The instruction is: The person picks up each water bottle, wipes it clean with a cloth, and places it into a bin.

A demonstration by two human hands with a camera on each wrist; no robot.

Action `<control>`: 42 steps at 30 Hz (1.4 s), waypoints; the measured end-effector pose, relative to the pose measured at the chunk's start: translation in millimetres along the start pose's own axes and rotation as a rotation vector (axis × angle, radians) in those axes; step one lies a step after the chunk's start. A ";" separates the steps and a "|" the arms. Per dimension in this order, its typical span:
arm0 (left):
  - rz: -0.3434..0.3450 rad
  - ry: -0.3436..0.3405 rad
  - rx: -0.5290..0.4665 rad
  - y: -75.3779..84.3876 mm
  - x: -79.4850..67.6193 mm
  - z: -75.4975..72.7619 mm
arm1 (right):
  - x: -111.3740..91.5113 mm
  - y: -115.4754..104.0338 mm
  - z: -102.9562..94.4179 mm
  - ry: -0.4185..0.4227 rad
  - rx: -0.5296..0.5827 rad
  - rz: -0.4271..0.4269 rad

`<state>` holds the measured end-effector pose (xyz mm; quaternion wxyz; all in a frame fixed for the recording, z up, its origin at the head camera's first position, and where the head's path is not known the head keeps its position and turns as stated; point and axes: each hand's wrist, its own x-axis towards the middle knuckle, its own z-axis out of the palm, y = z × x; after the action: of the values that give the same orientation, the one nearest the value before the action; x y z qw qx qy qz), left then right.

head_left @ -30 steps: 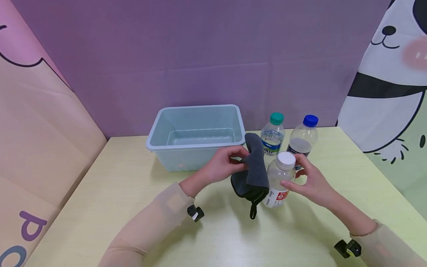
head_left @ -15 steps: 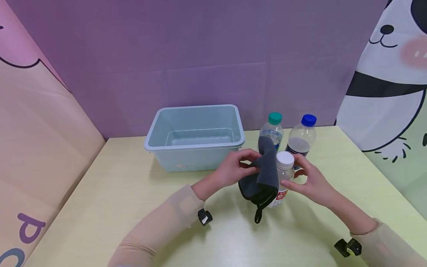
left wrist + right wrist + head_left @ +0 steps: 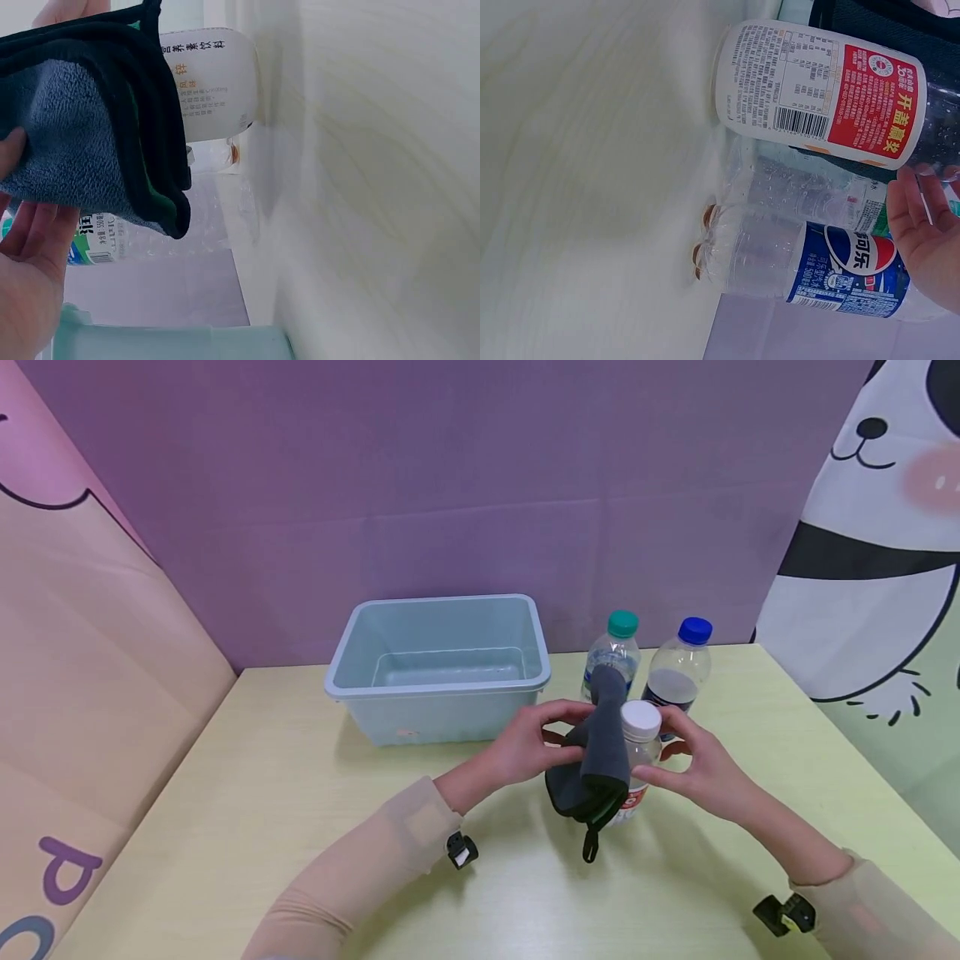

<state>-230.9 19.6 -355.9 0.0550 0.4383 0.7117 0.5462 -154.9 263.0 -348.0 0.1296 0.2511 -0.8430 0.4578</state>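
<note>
My left hand (image 3: 525, 747) pinches a folded dark grey cloth (image 3: 606, 745) with black edging and a hanging loop. In the left wrist view the cloth (image 3: 67, 131) shows a fuzzy surface, layered in several folds. It overlaps the left side of a clear bottle with a white cap (image 3: 641, 720), which stands upright on the table. My right hand (image 3: 705, 772) grips this bottle from the right, thumb in front and fingers behind, below the cap. The right wrist view shows the bottle's white and red label (image 3: 825, 94) near the base.
Behind stand a green-capped bottle (image 3: 622, 625), partly hidden by the cloth, and a blue-capped bottle (image 3: 678, 670) with a Pepsi-style label (image 3: 847, 266). A light blue bin (image 3: 438, 714) is left of them on the pale table (image 3: 300, 827), before a purple backdrop (image 3: 450, 485).
My left hand has moved right with the cloth, bringing it over the side of the white-capped bottle, with only slight motion lately. My right hand and the bottle have stayed almost still.
</note>
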 end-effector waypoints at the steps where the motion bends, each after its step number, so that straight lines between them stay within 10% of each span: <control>1: -0.001 0.007 0.010 0.6 0.1 0.7 | -0.4 0.1 -0.2 0.000 0.001 -0.003; 14: 0.012 0.089 0.011 1.3 2.2 7.7 | -2.7 0.0 -5.1 0.006 0.003 -0.026; 26: -0.068 -0.012 0.048 -16.1 -13.3 7.7 | -2.1 -0.1 -4.0 -0.008 -0.011 -0.007; 42: 0.081 0.065 -0.056 14.7 6.3 -6.9 | -0.7 -0.7 -2.4 -0.024 -0.015 -0.012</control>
<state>-230.3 19.1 -338.5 0.0218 0.4470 0.6792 0.5817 -154.0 264.8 -346.5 0.1242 0.2608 -0.8463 0.4476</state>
